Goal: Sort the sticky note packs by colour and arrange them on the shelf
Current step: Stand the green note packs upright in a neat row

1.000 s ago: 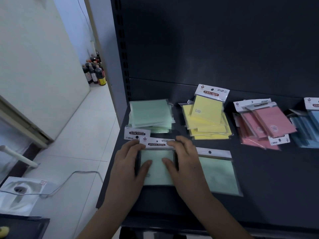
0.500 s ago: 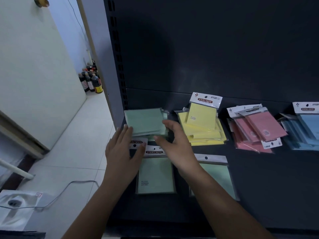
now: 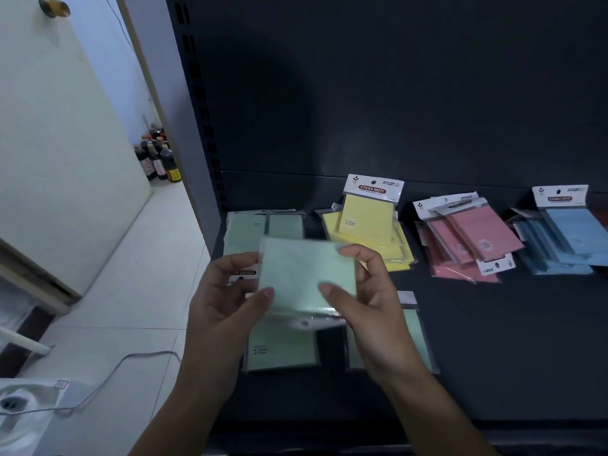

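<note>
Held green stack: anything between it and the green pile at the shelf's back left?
Nothing visible. The left hand and right hand hold the green stack in the air just in front of the back green pile. The yellow pile lies off to the right, outside that path.

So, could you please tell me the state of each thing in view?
Held green packs: above the shelf, gripped by both hands.
Left hand: grips their left edge.
Right hand: grips their right edge.
Back green packs: lying flat.
Front green packs: lying flat.
Yellow stack: piled, top pack propped up.
Pink pile: loosely heaped.
Blue pile: loosely heaped.
</note>
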{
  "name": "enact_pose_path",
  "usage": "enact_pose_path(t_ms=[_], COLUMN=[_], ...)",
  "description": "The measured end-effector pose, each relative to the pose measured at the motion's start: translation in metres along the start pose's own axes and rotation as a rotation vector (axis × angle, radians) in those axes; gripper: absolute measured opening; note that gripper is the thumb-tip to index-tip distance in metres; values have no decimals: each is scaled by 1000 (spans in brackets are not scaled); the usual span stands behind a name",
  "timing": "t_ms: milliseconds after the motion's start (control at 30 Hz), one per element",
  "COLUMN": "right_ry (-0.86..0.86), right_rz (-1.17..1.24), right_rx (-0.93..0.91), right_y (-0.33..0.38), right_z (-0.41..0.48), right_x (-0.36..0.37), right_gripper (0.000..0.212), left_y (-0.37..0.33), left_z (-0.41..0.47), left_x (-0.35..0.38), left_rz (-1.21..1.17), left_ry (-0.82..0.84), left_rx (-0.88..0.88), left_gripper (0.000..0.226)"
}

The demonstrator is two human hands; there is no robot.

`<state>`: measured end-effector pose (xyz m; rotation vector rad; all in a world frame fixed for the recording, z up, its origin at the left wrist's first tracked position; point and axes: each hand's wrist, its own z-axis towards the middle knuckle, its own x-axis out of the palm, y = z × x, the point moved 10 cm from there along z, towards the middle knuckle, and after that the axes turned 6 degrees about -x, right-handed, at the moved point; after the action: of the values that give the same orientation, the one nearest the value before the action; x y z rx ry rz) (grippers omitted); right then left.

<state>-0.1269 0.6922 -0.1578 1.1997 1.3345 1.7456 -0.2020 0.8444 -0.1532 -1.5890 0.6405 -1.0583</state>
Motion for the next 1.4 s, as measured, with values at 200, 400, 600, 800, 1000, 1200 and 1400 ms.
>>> enact_pose_path(t_ms=[200, 400, 600, 800, 1000, 1200, 1400], right_ry=[63, -401, -410, -175, 92, -179, -49], right_rz=[-161, 56, 83, -511, -661, -199, -844], right_rx=[-9, -32, 37, -283, -244, -41, -46], right_y=[10, 10, 1, 68, 70, 39, 23], right_z=[-26, -49, -58, -39, -21, -31, -44], right_x=[-41, -101, -105, -102, -85, -129, -122], right_gripper=[51, 47, 49, 46, 17, 29, 41], left_y=[30, 58, 81, 48, 34, 60, 55], left_z=[-15, -32, -32, -7, 2, -1, -3], left_x=[43, 88, 107, 113, 128, 105, 100], left_rz=[133, 87, -216, 110, 432, 357, 738], left_ry=[213, 330, 197, 241, 306, 250, 113], left_rx=[-185, -397, -519, -284, -124, -303, -9], left_gripper=[48, 63, 34, 8, 26, 32, 43])
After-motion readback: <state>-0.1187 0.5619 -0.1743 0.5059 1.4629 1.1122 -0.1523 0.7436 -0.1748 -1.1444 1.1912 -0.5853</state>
